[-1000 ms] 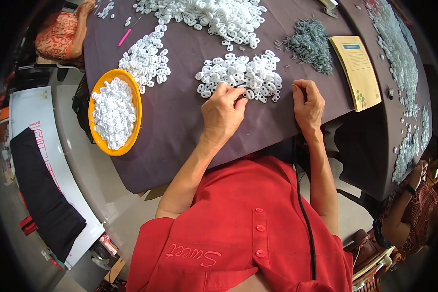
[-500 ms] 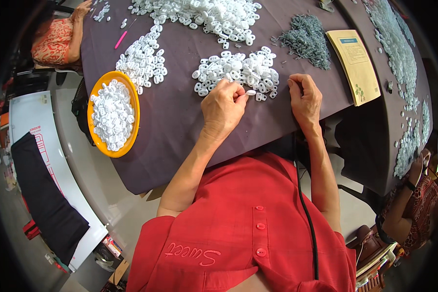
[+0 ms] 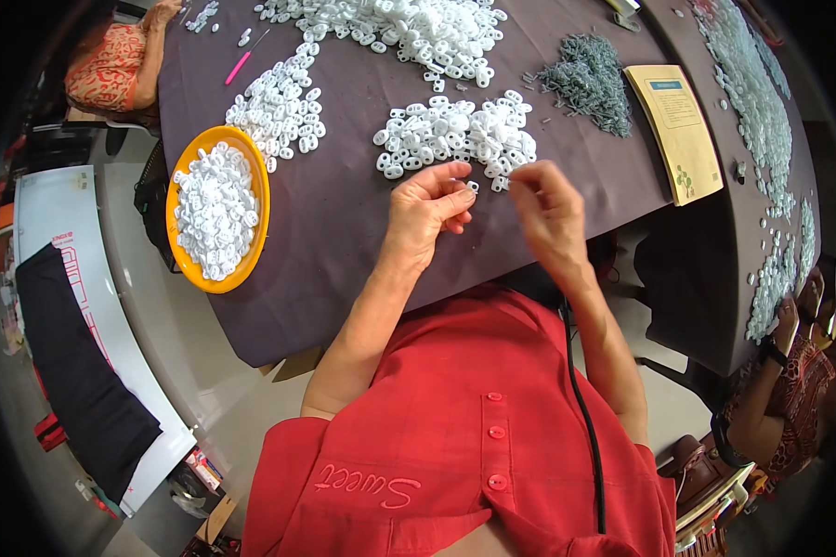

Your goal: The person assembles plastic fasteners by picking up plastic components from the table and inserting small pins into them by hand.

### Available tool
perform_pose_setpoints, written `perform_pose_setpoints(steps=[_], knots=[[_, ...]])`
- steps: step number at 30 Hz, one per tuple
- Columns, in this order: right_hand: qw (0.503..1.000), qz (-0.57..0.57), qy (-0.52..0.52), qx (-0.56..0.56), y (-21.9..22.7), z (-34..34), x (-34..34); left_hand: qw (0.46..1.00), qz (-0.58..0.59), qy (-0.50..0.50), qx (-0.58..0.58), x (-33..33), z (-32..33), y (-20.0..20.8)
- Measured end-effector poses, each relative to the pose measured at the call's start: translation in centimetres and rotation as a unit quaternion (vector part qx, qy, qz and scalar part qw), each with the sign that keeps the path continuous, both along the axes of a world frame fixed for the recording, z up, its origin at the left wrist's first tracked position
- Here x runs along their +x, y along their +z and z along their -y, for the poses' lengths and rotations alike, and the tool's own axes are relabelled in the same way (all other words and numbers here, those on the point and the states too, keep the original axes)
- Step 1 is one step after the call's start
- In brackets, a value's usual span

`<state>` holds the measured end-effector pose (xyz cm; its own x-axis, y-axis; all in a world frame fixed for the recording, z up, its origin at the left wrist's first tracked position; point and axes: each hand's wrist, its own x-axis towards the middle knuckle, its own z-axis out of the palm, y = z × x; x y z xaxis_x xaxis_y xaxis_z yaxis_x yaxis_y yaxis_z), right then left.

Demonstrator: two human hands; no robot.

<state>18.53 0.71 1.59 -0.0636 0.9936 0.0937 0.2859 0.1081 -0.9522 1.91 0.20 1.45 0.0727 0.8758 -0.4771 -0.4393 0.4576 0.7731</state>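
My left hand (image 3: 427, 212) hovers over the near part of the dark table cover, thumb and index finger curled toward each other. A small white oval plastic piece (image 3: 473, 187) shows at its thumb tip. My right hand (image 3: 553, 212) is close by on the right, its fingertips drawn into a pinch; whatever they hold is too small to make out. Just beyond both hands lies a pile of white oval plastic pieces with two holes (image 3: 450, 130). Farther right is a heap of small grey, slender pieces (image 3: 587, 82).
An orange oval basin (image 3: 262, 218) full of white pieces stands at the table's left edge. Larger white piles (image 3: 418, 32) and a pink-handled tool (image 3: 236, 70) lie beyond. A yellow booklet (image 3: 676, 130) rests at right. Other people sit far left and lower right, beside a second table.
My right hand has lifted and moved left, toward my left hand. My left hand has turned, its fingers more spread than before. The view has shifted slightly.
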Motion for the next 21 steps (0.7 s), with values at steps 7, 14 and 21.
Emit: perform_pose_setpoints(steps=[7,14,21], knots=[[0.987,-0.119,0.012,-0.104,-0.3,0.8,-2.4,1.000,0.020,-0.003,0.011,1.2,1.0,-1.0],[0.977,-0.126,0.043,-0.167,-0.9,0.7,-1.5,0.983,-0.133,0.012,0.125,1.7,2.5,-1.0],[0.898,-0.300,0.065,-0.314,-0.1,0.7,-1.2,0.822,-0.393,-0.008,0.413,0.8,2.5,-1.1]])
